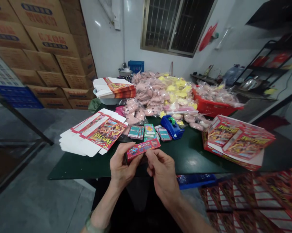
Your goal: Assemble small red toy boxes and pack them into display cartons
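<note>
My left hand (122, 163) is wrapped round the left end of a small red printed cardboard box (143, 148), held just over the table's front edge. Curled at the box's lower right side, my right hand (161, 166) pinches with thumb and forefinger; its other fingers are folded in. The exact spot they grip is hidden. Just beyond the box lie small stacks of green-backed cards (149, 130). A blue tape dispenser (172, 127) stands behind them to the right. Flattened printed cartons (97, 131) are piled to the left of my hands.
Bagged pink and yellow plush pieces (160, 92) heap across the back of the green table (184, 161). Red printed boxes (235, 139) sit at the right, before a red basket (209, 105). More flat cartons (116, 87) stand back left. Finished-looking red boxes (255, 194) fill the lower right.
</note>
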Demonstrator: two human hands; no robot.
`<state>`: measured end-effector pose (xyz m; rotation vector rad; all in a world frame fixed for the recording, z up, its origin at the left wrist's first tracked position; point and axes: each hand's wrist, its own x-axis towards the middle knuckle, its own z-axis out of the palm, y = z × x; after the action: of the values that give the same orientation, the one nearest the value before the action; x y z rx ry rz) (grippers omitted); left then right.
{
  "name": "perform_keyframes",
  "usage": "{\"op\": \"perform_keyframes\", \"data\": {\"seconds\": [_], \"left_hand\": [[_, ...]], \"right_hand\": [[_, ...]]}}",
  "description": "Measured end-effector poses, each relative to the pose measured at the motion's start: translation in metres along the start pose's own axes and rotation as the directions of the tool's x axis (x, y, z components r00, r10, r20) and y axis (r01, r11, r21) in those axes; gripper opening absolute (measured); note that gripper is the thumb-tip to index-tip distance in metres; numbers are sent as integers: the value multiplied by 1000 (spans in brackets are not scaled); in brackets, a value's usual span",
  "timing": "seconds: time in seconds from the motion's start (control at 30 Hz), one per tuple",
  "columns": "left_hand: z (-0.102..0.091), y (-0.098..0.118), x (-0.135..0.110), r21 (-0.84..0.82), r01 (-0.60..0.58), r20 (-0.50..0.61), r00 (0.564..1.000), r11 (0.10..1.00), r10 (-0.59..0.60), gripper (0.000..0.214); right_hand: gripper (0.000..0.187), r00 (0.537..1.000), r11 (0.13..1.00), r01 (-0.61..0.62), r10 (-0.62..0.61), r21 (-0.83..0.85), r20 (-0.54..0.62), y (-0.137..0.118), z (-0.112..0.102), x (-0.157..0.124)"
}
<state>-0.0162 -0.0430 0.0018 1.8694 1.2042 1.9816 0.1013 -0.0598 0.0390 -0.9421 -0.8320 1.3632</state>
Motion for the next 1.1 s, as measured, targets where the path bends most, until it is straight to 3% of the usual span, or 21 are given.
{"op": "perform_keyframes", "data": {"seconds": [0.17,0.3,0.4,0.57,0.67,0.73,0.8,0.87,0.9,0.97,1.0,1.1], "left_hand": [[-12,9,18,120,-191,259,953,974,155,39],[-17,14,29,128,-214,424,895,968,141,35],[-18,17,31,84,-185,412,901,979,135,35],[-10,17,31,33,-153,326,936,988,134,28],[-4,12,31,72,-139,203,971,988,122,21],[-4,11,31,110,-128,180,978,986,107,24],[-4,15,30,128,-140,268,958,982,102,28],[-2,23,28,101,-178,403,907,979,123,34],[2,29,27,65,-196,468,872,978,143,36],[14,43,23,-32,-213,556,808,977,194,38],[22,49,21,-84,-204,582,784,975,214,38],[50,61,16,-211,-121,633,739,970,230,43]], "right_hand": [[39,998,997,-36,32,-69,-46,-4,5,1],[40,998,993,-40,36,-112,-44,-3,2,3],[39,998,990,-37,29,-135,-62,10,-4,5],[39,991,953,-119,94,-280,-99,60,-21,5],[31,993,946,-47,8,-320,-122,69,-37,4],[17,980,929,48,-114,-367,-161,54,-49,3],[28,955,840,195,-279,-506,-96,24,-63,1],[52,901,612,388,-408,-689,145,-12,-76,-2],[60,865,459,473,-405,-752,297,-30,-81,-4],[61,813,206,573,-266,-793,519,-63,-93,-8],[54,803,134,593,-173,-794,571,-78,-99,-10],[29,822,91,569,-49,-817,567,-119,-128,-11]]}}
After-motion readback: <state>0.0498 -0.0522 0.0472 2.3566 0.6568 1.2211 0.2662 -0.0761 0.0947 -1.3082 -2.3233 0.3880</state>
